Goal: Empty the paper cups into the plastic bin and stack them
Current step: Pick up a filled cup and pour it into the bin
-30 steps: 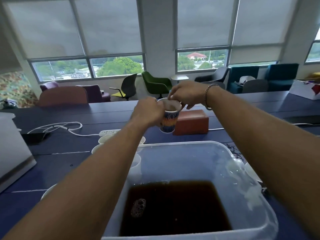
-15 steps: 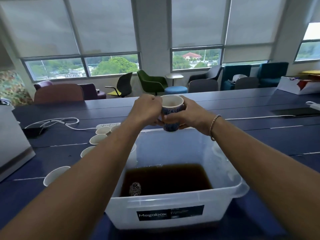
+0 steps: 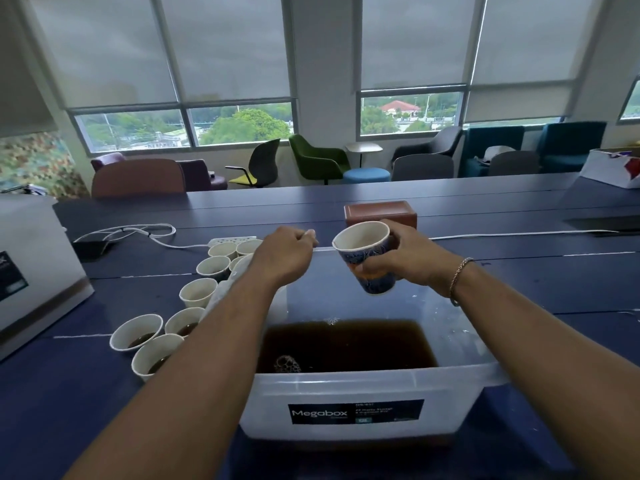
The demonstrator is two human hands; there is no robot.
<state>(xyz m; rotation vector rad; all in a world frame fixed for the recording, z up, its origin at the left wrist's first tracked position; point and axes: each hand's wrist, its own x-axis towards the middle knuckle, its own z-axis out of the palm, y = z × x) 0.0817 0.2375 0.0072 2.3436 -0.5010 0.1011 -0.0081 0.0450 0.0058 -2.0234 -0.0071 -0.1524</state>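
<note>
My right hand (image 3: pixel 408 263) grips a blue patterned paper cup (image 3: pixel 369 258) above the far half of the clear plastic bin (image 3: pixel 346 379). The cup tilts with its mouth toward the left and its inside looks empty. Dark brown liquid (image 3: pixel 346 344) with some foam fills the bin's bottom. My left hand (image 3: pixel 287 252) hovers over the bin's far left corner, a little left of the cup, fingers loosely curled and holding nothing. Several paper cups (image 3: pixel 198 292) stand in a cluster left of the bin; the nearest ones (image 3: pixel 136 332) hold dark liquid.
A brown box (image 3: pixel 381 211) sits on the blue table just behind the cup. A white power strip (image 3: pixel 232 240) with a looped cable lies beyond the cups. A grey box (image 3: pixel 31 265) stands at the left edge, a white box (image 3: pixel 613 168) at the far right.
My left hand has let go of the cup and moved left. My right hand now holds the cup alone, shifted right and tilted. The view has pulled back from the bin.
</note>
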